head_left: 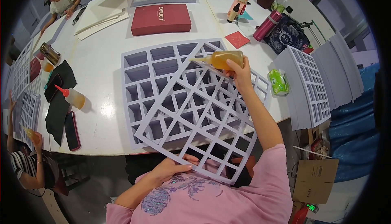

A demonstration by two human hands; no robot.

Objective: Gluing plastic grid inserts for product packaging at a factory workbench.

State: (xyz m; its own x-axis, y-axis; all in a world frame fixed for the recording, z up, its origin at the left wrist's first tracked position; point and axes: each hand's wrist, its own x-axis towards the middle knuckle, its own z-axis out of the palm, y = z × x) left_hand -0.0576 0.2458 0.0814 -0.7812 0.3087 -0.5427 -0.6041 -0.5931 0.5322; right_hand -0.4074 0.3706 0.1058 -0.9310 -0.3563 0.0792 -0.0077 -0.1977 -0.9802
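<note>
Thumb above and fingers beneath, the left hand (171,171) pinched the near edge of a loose grey grid (198,128), probably to steady the side that overhung the table (97,130). That near corner hung in front of the person's pink shirt, while the far part lay askew over a stack of matching grids (150,62), which seemed to bear much of the weight. The right hand (238,72) was wrapped around a squeeze bottle (223,60) of amber liquid, laid over nearly level with its nozzle pointing left — a hold that likely gave control of the tip. So the grid ran outward from the left hand's pinch, and the bottle sat in the right hand above the grid's far end. Whether the nozzle touched a bar or hovered just over it was hard to tell from this angle. Farther left stood a red-tipped bottle (75,98) — well apart from both hands; beyond the stack lay a dark red box (161,20).
</note>
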